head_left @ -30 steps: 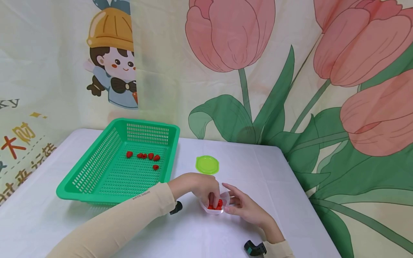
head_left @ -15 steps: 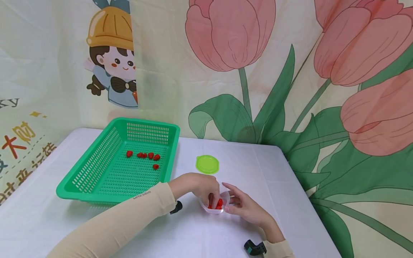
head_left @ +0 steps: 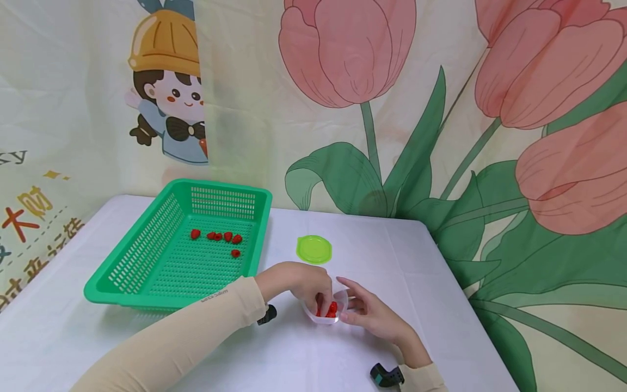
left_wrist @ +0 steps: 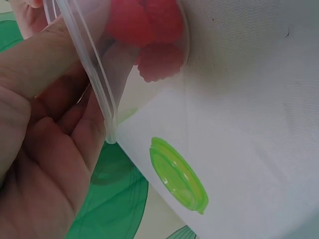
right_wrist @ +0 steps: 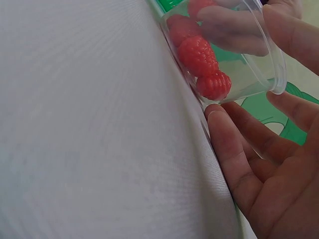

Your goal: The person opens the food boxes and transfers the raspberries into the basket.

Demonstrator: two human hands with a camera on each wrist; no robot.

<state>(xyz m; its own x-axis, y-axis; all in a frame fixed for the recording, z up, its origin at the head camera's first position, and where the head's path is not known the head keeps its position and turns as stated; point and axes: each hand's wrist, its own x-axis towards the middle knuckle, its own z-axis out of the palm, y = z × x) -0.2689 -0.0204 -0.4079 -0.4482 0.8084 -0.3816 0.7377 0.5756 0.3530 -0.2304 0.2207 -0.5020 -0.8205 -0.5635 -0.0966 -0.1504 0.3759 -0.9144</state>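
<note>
A clear plastic cup (head_left: pixel 325 320) stands on the table with several red raspberries (head_left: pixel 332 309) inside. My left hand (head_left: pixel 313 287) reaches down into it from the left, fingers bent and seemingly pinching a raspberry; the fingertips are partly hidden. In the left wrist view, more raspberries (left_wrist: pixel 162 62) show through the cup's wall beside these fingers. From the right, my right hand (head_left: pixel 373 314) holds the cup between thumb and fingers. The right wrist view shows its thumb (right_wrist: pixel 224 134) low against the cup and raspberries (right_wrist: pixel 198 54) lying along the base.
A green perforated basket (head_left: pixel 183 283) stands on the left of the table, with several raspberries (head_left: pixel 228 237) on its floor. A bright green lid (head_left: pixel 314 249) lies flat beyond the cup. Behind the table hangs a printed cloth (head_left: pixel 245 109).
Both hands stay at the cup, almost in place. The raspberries under my left fingers have shifted slightly inside it. Basket and lid are unmoved.
</note>
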